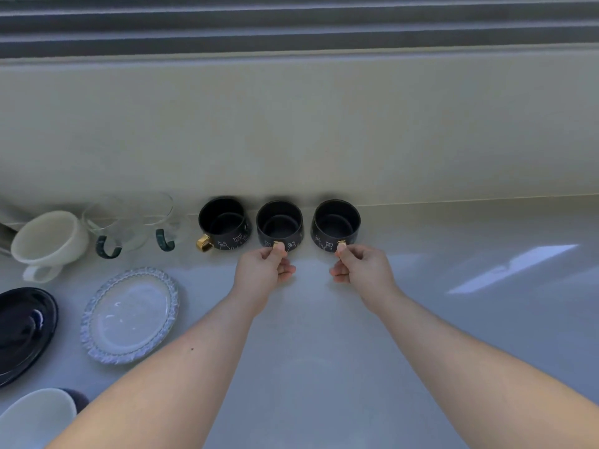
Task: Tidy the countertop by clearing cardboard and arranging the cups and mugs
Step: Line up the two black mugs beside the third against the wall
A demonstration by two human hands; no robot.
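Three black mugs with white cat drawings and gold handles stand in a row against the backsplash. My left hand [264,265] pinches the gold handle of the middle black mug [279,223]. My right hand [361,265] pinches the gold handle of the right black mug [336,222]. The left black mug [223,222] stands free, its gold handle pointing front left. To its left stand two clear glass cups with dark green handles [111,222] [158,218] and a cream mug [48,238]. No cardboard is in view.
A clear glass plate [129,314] lies front left on the pale countertop [453,286]. A dark blue dish [22,328] and a white bowl [35,416] sit at the left edge. The backsplash [324,131] rises right behind the mugs.
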